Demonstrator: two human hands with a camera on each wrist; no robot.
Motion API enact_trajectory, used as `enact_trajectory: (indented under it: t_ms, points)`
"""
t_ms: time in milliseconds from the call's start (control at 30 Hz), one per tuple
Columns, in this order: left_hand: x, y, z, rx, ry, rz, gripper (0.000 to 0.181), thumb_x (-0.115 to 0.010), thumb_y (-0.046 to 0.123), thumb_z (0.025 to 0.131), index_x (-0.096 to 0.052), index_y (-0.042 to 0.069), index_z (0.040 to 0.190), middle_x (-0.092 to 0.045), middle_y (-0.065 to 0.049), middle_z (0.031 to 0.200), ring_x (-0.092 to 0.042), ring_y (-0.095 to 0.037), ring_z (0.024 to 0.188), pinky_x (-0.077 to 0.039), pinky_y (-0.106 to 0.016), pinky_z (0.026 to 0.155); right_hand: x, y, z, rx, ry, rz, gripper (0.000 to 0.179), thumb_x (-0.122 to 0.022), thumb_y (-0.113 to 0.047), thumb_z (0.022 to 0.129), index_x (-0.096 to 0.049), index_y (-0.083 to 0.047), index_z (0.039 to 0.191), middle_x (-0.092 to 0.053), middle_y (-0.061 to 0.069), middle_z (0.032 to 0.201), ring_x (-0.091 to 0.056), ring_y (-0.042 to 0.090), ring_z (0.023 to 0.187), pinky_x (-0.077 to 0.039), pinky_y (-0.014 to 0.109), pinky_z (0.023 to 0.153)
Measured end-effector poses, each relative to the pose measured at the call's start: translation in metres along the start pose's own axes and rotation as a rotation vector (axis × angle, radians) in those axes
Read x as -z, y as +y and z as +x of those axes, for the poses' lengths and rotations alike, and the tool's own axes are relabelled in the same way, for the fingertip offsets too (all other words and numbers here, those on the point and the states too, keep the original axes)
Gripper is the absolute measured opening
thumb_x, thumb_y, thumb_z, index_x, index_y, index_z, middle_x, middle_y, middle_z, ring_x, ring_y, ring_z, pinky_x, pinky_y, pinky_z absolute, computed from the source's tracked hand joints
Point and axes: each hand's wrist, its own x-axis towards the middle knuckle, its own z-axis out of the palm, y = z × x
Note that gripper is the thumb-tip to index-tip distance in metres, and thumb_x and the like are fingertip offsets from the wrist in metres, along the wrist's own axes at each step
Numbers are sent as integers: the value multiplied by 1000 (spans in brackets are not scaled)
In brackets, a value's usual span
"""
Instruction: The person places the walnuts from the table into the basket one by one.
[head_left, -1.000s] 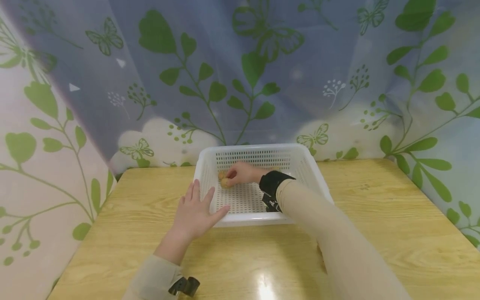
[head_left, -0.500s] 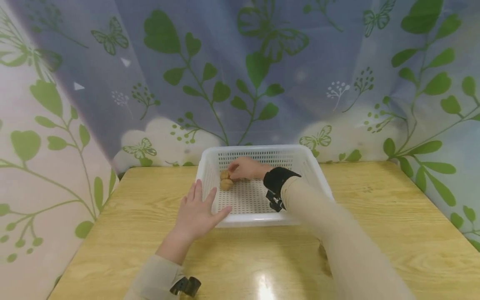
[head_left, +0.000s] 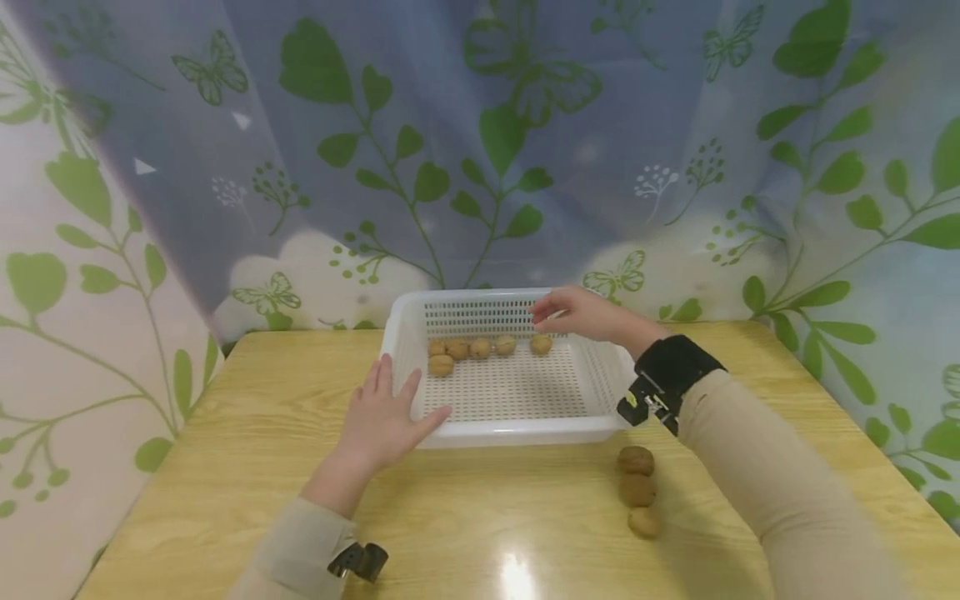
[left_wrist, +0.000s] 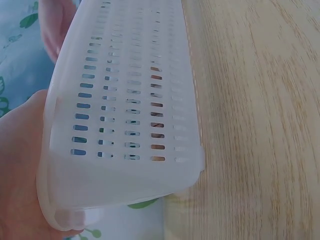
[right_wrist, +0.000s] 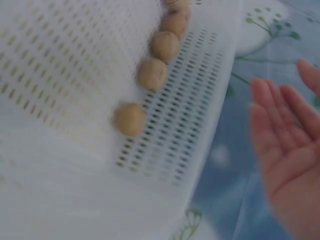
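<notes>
A white plastic basket point(head_left: 517, 431) with slotted walls stands on the table. Several walnuts point(head_left: 480, 348) line its back wall from the left corner, and one walnut point(head_left: 541, 343) sits apart at the right end. My left hand point(head_left: 382, 421), fingers spread, rests on the basket's left front corner; in the left wrist view part of that hand point(left_wrist: 20, 165) lies along the rim. Over the back right of the basket is my right hand point(head_left: 581, 312), holding nothing. The right wrist view shows this hand point(right_wrist: 290, 135) with its fingers extended and palm visible.
Three walnuts point(head_left: 637, 490) lie in a row on the wooden table point(head_left: 225, 467), in front of the basket's right corner and beside my right forearm. A leaf-patterned cloth point(head_left: 465, 167) hangs close behind the basket.
My right hand has left the walnuts at the basket's left end and moved right and up. The walnut row and the table walnuts have come into view. My left hand stays on the basket.
</notes>
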Motion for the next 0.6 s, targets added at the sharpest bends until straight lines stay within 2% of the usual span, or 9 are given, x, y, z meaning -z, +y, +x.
enact_trajectory:
  t_ms: [200, 300, 467, 533, 600]
  points:
    - [-1, -1, 1, -3, 5, 17, 89, -29, 74, 85, -32, 9, 146, -2, -30, 150, -4, -44, 137, -17, -62, 104, 4, 18, -60, -25, 68, 79, 43, -57, -19, 94, -50, 5, 128, -57, 20, 121, -55, 33, 110, -44, 45, 92]
    - [0, 0, 0, 0, -4, 10, 88, -31, 73, 86, -31, 9, 146, -2, -30, 150, -4, -44, 137, -16, -62, 104, 2, 27, -87, -60, 138, 109, 42, -58, -20, 93, -51, 4, 126, -58, 19, 121, -55, 33, 110, -43, 47, 93]
    - [1, 2, -1, 4, -16, 10, 86, -32, 72, 86, -31, 9, 146, -2, -30, 150, -4, -44, 137, -16, -61, 105, -13, 57, -126, -94, 284, 139, 40, -58, -23, 94, -55, 5, 122, -60, 19, 117, -56, 32, 109, -44, 47, 91]
    - [1, 1, -1, 3, -14, 13, 86, -32, 72, 86, -31, 9, 146, -2, -30, 150, -5, -44, 137, -16, -61, 104, -21, 73, -138, -120, 297, 173, 39, -56, -25, 95, -56, 4, 122, -61, 18, 117, -55, 31, 109, -44, 45, 90]
    - [1, 0, -1, 0, -10, 17, 87, -31, 72, 87, -31, 9, 146, -2, -30, 150, -4, -45, 137, -16, -61, 104, -30, 87, -148, -163, 263, 226, 41, -55, -27, 95, -55, 3, 123, -60, 16, 119, -54, 31, 111, -44, 44, 91]
